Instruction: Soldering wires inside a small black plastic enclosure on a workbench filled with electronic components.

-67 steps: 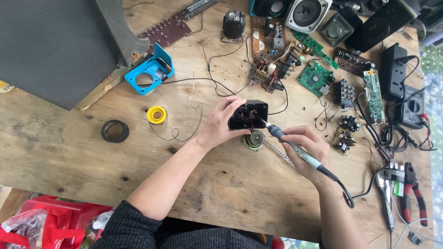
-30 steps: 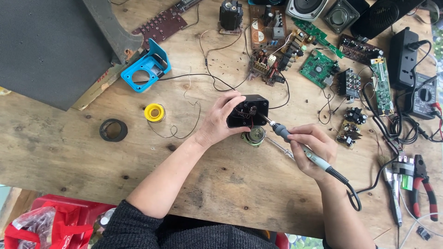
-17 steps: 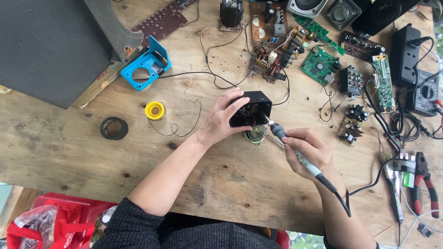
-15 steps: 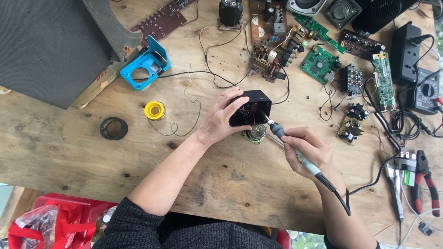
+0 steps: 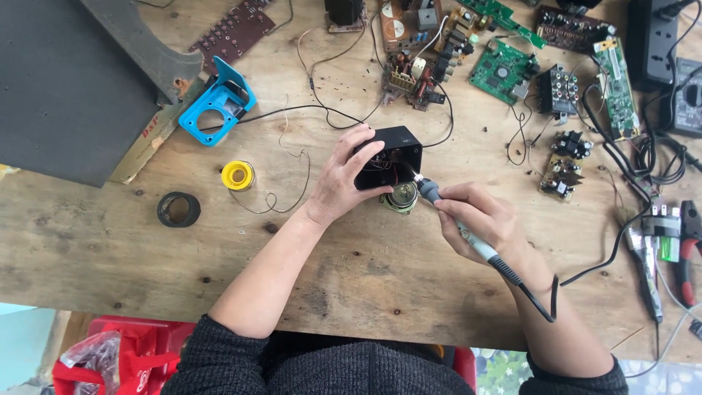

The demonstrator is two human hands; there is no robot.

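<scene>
The left hand grips the small black box at its near edge, tilting its open side toward the soldering iron, which the right hand clasps like a pen. Compared with a couple of seconds ago, the box and both hands have barely shifted on the wooden table; the iron's tip has crept from the box's rim into its opening, so the work has gone from lining up to touching a joint inside. The box holds red and dark wiring (the exact point of contact is probably a terminal, but it is too small to tell). A small round speaker lies just beneath the box. A yellow solder spool sits well to the left, its wire trailing toward the hands.
</scene>
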